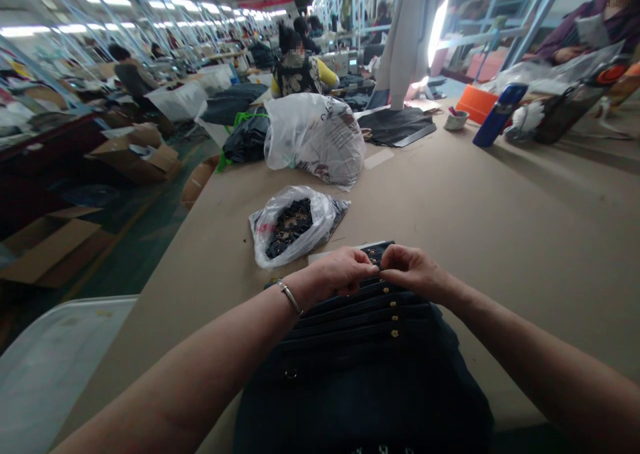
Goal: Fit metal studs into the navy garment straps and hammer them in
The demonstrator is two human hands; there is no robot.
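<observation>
Both hands are meeting at mid-frame over a stack of navy pieces (360, 321), which is lying on the table (500, 227) right in front of the person, at 6 o'clock. The left hand (345, 274) and right hand (415, 274) are pinching the farthest piece, a dark strip (376, 249). Thumbs and fingers are closing down almost fully on its near edge, w/ the two hands' fingertips nearly touching. Can't tell if something tiny is also sitting between them.

Risks, as I'm judging it:
- The grip is taking in the edge only, so a tug could be dragging the strip off the stepped stack and skewing the layers under it.
- The gold studs (395, 319) are small, so a loose one could be slipping out and rolling off across the table.
- The small plastic bag (295, 224) of dark bits is lying slack at approx. 11 o'clock, near the left hand. A forearm sweep could be spilling it.

The strip's long axis is running 9 to 3 o'clock, across the person. The layers are stepping away toward 12, and the studs are lining up along 6–12.

Further off, a big white bag (315, 137) is sitting at 11–12 and a blue bottle (500, 114) at approx. 1.
</observation>
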